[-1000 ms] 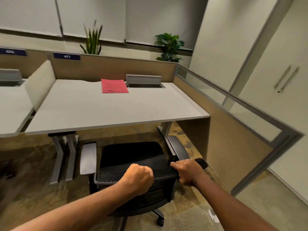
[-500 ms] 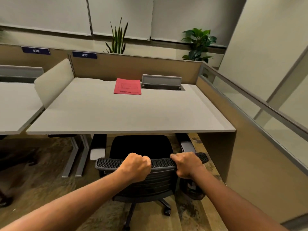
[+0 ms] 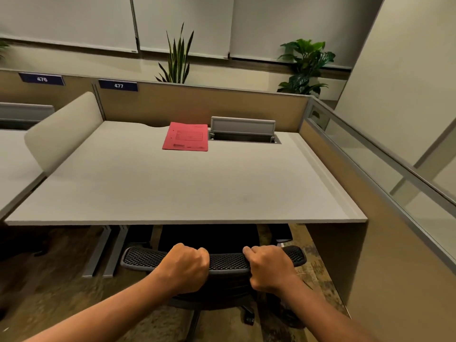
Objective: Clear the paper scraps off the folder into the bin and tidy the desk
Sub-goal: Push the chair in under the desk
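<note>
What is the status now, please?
Both hands, left and right, grip the chair back. Red folder on desk, no scraps visible. Path clear.

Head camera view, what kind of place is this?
Most likely an open-plan office: a desk walled by partitions with numbered tags, a mesh chair gripped by the left hand and right hand, a red folder.

both hands [image 3: 187, 266] [image 3: 270, 266] in closed fists
</note>
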Demonstrator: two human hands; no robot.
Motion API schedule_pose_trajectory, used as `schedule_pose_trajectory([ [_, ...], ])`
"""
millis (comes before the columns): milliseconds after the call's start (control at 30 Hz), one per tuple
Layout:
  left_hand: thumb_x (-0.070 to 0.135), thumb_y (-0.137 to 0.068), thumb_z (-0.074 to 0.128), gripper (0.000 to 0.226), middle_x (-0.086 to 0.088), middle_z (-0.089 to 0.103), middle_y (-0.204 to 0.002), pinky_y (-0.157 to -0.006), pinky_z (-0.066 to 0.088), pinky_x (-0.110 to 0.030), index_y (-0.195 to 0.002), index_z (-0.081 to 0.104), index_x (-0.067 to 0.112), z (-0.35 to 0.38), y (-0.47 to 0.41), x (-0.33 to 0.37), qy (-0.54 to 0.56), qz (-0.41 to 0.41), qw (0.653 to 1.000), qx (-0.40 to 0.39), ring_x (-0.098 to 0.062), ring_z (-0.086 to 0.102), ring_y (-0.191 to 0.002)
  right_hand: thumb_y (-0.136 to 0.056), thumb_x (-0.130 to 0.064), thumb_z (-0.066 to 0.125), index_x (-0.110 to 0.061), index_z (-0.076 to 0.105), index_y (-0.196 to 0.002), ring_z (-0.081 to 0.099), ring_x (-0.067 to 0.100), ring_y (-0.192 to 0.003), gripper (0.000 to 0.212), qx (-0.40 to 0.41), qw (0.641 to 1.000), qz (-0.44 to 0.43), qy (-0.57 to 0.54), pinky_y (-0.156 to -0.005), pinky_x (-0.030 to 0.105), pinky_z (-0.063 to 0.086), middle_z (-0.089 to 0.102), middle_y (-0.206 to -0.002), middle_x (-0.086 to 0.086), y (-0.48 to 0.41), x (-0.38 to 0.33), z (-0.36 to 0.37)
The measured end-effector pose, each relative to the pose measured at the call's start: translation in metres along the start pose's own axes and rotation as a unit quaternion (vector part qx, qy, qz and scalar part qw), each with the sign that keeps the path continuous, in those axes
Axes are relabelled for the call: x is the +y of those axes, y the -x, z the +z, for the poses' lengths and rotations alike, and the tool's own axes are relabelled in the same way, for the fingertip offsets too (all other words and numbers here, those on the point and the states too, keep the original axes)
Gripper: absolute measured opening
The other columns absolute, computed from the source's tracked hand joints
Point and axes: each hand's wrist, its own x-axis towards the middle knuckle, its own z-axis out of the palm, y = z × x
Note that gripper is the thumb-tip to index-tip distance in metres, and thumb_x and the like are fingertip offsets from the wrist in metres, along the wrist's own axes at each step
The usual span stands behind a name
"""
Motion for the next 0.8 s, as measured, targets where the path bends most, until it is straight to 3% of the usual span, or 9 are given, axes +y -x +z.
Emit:
schedule_pose_trajectory([
  [100,0.029,-0.066,0.038,0.019,0.004,0.039,-0.034,-0.038,0.017,-0.018,-0.05,0.044,0.02,0.002,-0.013,-0.011,0.002,-0.013,1.0,-0.005,-0.015,0.032,-0.022,-0.052,-0.037,0.062,-0.017,0.066,-0.094,0.057,0.016,-0.047,0.046,0.01,1.0,-0.005,-0.007,-0.041,0.025,0.042,0.062,-0.06,-0.005,-0.015,0.011,0.004],
  [267,0.031,-0.066,0.04,0.019,0.003,0.041,-0.036,-0.039,0.017,-0.02,-0.053,0.046,0.019,0.011,-0.035,-0.02,0.006,-0.016,1.0,-0.025,-0.016,0.033,-0.024,-0.05,-0.038,0.063,-0.015,0.068,-0.096,0.057,0.015,-0.047,0.052,0.009,1.0,-0.004,-0.007,-0.04,0.027,0.045,0.063,-0.06,-0.004,-0.033,0.029,0.011],
  [467,0.029,-0.066,0.043,0.017,0.003,0.039,-0.037,-0.042,0.003,-0.02,-0.054,0.046,0.019,0.016,-0.061,-0.035,-0.011,-0.027,0.999,-0.039,-0.016,0.017,-0.03,-0.045,-0.038,0.064,-0.015,0.069,-0.093,0.056,0.014,-0.045,0.054,-0.003,1.0,-0.004,-0.02,-0.039,0.026,0.044,0.061,-0.057,-0.005,-0.058,0.051,0.016],
  [633,0.027,-0.065,0.045,0.013,0.003,0.039,-0.039,-0.037,0.018,-0.022,-0.057,0.047,0.018,0.026,-0.078,-0.047,-0.032,-0.028,0.997,-0.059,-0.016,0.023,-0.029,-0.041,-0.037,0.063,-0.016,0.07,-0.09,0.054,0.014,-0.044,0.054,-0.011,1.0,-0.004,-0.029,-0.038,0.026,0.042,0.06,-0.055,-0.005,-0.076,0.065,0.021],
  [800,0.03,-0.064,0.05,0.014,0.002,0.044,-0.04,-0.037,0.022,-0.021,-0.059,0.052,0.018,0.026,-0.092,-0.058,-0.049,-0.015,0.997,-0.061,-0.016,0.036,-0.028,-0.039,-0.037,0.063,-0.017,0.071,-0.087,0.057,0.016,-0.045,0.053,-0.014,0.999,0.0,-0.041,-0.038,0.027,0.046,0.063,-0.057,-0.003,-0.09,0.074,0.023],
])
